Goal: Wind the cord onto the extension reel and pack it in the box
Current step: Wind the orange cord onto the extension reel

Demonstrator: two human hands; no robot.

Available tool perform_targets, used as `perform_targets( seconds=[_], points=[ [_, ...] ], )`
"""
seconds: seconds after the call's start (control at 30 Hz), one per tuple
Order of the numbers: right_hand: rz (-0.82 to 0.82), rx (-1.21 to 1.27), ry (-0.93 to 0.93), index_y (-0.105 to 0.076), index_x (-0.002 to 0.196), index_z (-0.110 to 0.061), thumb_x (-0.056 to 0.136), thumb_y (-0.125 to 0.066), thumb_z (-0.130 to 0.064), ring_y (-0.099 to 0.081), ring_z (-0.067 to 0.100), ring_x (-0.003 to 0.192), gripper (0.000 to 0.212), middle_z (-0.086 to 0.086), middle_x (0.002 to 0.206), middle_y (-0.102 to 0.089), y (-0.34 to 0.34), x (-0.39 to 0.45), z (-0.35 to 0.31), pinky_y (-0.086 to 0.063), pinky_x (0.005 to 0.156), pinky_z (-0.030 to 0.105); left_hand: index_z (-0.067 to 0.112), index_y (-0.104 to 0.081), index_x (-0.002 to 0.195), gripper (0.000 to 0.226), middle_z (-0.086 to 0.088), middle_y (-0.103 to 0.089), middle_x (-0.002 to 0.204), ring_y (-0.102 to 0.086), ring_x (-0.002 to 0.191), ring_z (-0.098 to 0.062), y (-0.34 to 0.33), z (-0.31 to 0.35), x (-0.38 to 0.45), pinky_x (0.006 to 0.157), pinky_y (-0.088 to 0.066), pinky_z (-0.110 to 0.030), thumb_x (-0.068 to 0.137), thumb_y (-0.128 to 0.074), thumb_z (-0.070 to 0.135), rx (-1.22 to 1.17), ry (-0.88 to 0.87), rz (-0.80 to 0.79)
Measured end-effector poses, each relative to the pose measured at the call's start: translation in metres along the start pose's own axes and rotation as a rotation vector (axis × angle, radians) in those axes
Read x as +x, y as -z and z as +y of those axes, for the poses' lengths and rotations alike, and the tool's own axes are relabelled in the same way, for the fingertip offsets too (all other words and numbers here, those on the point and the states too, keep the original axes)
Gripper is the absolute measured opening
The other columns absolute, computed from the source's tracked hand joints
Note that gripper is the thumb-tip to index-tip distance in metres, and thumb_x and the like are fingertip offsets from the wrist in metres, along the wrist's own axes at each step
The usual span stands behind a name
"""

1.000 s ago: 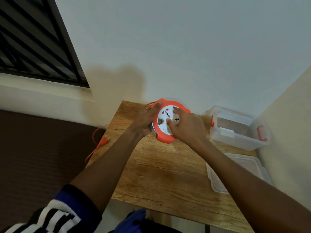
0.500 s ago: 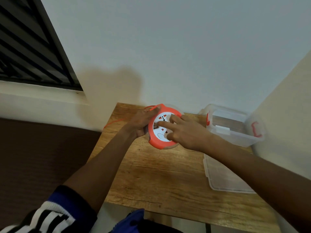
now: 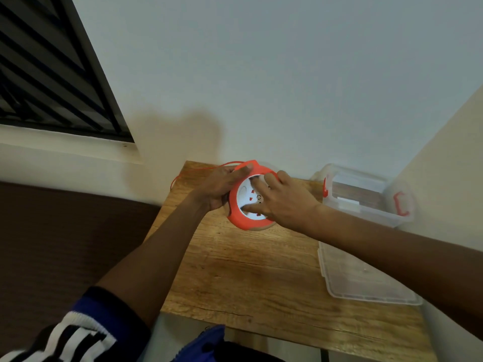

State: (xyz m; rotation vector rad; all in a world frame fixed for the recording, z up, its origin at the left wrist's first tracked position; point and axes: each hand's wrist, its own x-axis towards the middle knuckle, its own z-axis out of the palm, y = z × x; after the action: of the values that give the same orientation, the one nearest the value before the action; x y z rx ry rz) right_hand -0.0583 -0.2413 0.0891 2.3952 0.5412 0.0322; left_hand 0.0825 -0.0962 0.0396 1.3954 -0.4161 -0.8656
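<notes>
Edges: reel point(image 3: 239, 215) is held near the far edge of the table point(image 3: 251, 273); the near half is bare wood.
Hands: left hand point(image 3: 219, 188) is wrapped around the reel's left rim; right hand point(image 3: 283, 198) is laid on its white face, fingers spread.
Cord: cord point(image 3: 180, 176) is looped past the far left corner (partly hidden).
Room: corner of pale walls, window point(image 3: 49, 74) at left.
Containers: clear box point(image 3: 366, 194) at the far right corner, contents unclear; lid point(image 3: 363, 280) lies flat along the right edge.

A wooden table point(image 3: 261, 278) stands below a louvred window point(image 3: 47, 74).
</notes>
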Motion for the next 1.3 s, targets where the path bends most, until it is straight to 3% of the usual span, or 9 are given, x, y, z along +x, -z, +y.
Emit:
perform_targets(
  seconds=[0.23,0.43,0.57,0.7,0.8,0.93,1.0,1.1,1.3],
  points=[
    [0.059,0.179,-0.245,-0.03,0.145,-0.044,0.084,-0.069,-0.044,-0.058,0.033,0.098,0.071,0.014,0.108,-0.058,-0.003,0.015,0.009,-0.041,0.083,0.042,0.01,-0.07,0.129,0.048,-0.021,-0.073,0.126,-0.073,0.111,-0.04,-0.003,0.006,0.002,0.094,-0.06,-0.055,0.095,-0.068,0.044,-0.113,-0.059,0.061],
    [0.189,0.317,-0.468,-0.032,0.145,-0.032,0.087,-0.057,-0.055,-0.067,0.031,0.083,0.068,0.01,0.101,-0.07,-0.014,0.026,0.008,-0.046,0.079,0.041,0.002,-0.066,0.132,0.048,-0.026,-0.07,0.131,-0.066,0.122,-0.047,-0.009,0.01,0.008,0.105,-0.051,-0.064,0.1,-0.065,0.037,-0.203,-0.139,0.136],
    [0.265,0.902,-0.977,-0.052,0.13,-0.015,0.083,-0.045,-0.072,-0.066,0.025,0.08,0.074,0.004,0.099,-0.07,-0.012,0.036,0.002,-0.051,0.064,0.034,-0.002,-0.064,0.133,0.05,-0.029,-0.068,0.131,-0.066,0.121,-0.049,-0.02,0.014,0.007,0.104,-0.051,-0.065,0.102,-0.063,0.037,-0.235,-0.17,0.172],
    [0.275,1.181,-1.103,-0.059,0.112,-0.014,0.085,-0.056,-0.062,-0.059,0.016,0.078,0.055,0.002,0.103,-0.068,-0.015,0.04,-0.004,-0.051,0.062,0.031,0.0,-0.064,0.134,0.048,-0.029,-0.069,0.128,-0.067,0.117,-0.051,-0.023,0.014,0.006,0.098,-0.056,-0.064,0.103,-0.061,0.036,-0.156,-0.162,0.147],
    [0.311,1.054,-1.031,-0.067,0.1,-0.017,0.089,-0.059,-0.047,-0.064,0.016,0.073,0.034,0.0,0.09,-0.071,-0.016,0.024,0.002,-0.046,0.057,0.026,-0.003,-0.063,0.134,0.05,-0.03,-0.068,0.13,-0.069,0.111,-0.048,-0.018,0.01,0.004,0.098,-0.056,-0.063,0.103,-0.06,0.036,-0.154,-0.128,0.138],
    [0.431,0.614,-0.524,-0.07,0.087,-0.013,0.083,-0.068,-0.025,-0.062,0.029,0.079,0.012,0.008,0.091,-0.067,-0.018,-0.001,0.014,-0.049,0.063,0.037,-0.005,-0.061,0.134,0.054,-0.034,-0.063,0.135,-0.063,0.116,-0.054,-0.013,0.012,0.001,0.106,-0.048,-0.069,0.102,-0.062,0.038,-0.122,-0.109,0.133],
    [0.363,0.443,-0.283,-0.073,0.096,-0.014,0.08,-0.075,-0.02,-0.059,0.033,0.099,0.018,0.012,0.115,-0.065,-0.02,-0.007,0.012,-0.049,0.071,0.043,-0.001,-0.064,0.132,0.051,-0.032,-0.065,0.134,-0.062,0.118,-0.055,-0.01,0.012,0.0,0.104,-0.049,-0.068,0.102,-0.061,0.039,-0.117,-0.081,0.124],
    [0.218,0.37,-0.152,-0.071,0.11,-0.021,0.078,-0.08,-0.021,-0.051,0.033,0.121,0.033,0.009,0.14,-0.054,-0.023,-0.009,0.01,-0.051,0.081,0.045,0.012,-0.073,0.119,0.036,-0.022,-0.074,0.122,-0.073,0.103,-0.042,-0.006,0.012,-0.002,0.088,-0.061,-0.054,0.101,-0.061,0.041,-0.097,-0.045,0.046],
    [0.109,0.243,-0.105,-0.056,0.129,-0.036,0.079,-0.075,-0.02,-0.041,0.032,0.123,0.055,0.008,0.155,-0.033,-0.031,-0.012,-0.001,-0.048,0.079,0.044,0.017,-0.076,0.111,0.032,-0.02,-0.077,0.119,-0.076,0.099,-0.037,-0.001,0.007,-0.006,0.082,-0.064,-0.05,0.098,-0.065,0.043,-0.063,-0.022,0.003]
  ],
)
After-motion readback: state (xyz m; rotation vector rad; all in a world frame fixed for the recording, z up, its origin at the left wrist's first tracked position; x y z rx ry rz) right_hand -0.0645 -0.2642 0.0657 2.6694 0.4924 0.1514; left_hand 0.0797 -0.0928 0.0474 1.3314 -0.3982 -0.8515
